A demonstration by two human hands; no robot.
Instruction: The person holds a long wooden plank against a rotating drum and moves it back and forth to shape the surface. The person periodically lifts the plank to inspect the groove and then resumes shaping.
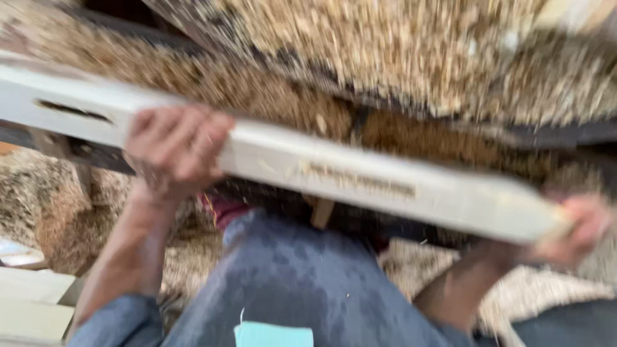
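Pale wooden board (360,177), long and slotted near one end, runs slantwise across the blurred view, held at both ends over a knee in blue cloth (302,283). Left hand (175,149) curls over its upper edge; right hand (578,228) grips the far tip. Sawdust heaps (411,45) surround them.

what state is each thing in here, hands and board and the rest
left hand: closed, fingers curled over the board
right hand: closed on the board's end
pale wooden board: held across the view, tilted down to the right, dusty
sawdust pile: loose, heaped behind the board
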